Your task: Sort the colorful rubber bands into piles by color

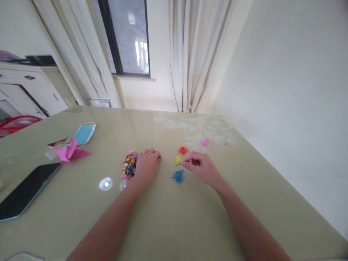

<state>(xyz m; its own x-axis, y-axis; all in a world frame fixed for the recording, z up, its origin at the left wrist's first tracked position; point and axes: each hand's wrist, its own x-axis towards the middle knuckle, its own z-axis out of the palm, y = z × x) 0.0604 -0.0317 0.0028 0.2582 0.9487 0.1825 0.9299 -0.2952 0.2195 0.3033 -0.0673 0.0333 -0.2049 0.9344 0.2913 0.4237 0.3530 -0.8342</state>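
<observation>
A pile of mixed-colour small rubber bands (129,165) lies on the table, partly covered by my left hand (148,163). That hand rests palm down with its fingers curled in, and whatever may be under them is hidden. Between the thumb and forefinger of my right hand (199,166) is a small blue rubber band (178,164). Its free end is over the edge of a little yellow rubber band heap (176,160). A red rubber band heap (183,150) lies just beyond, and a blue rubber band heap (178,176) sits nearer to me.
Farther right is a small pink heap (206,142). On the left lie a black-screened phone (29,185), a pink folded paper piece (71,152) and a blue face mask (85,134). The glossy table (174,224) meets a wall on the right.
</observation>
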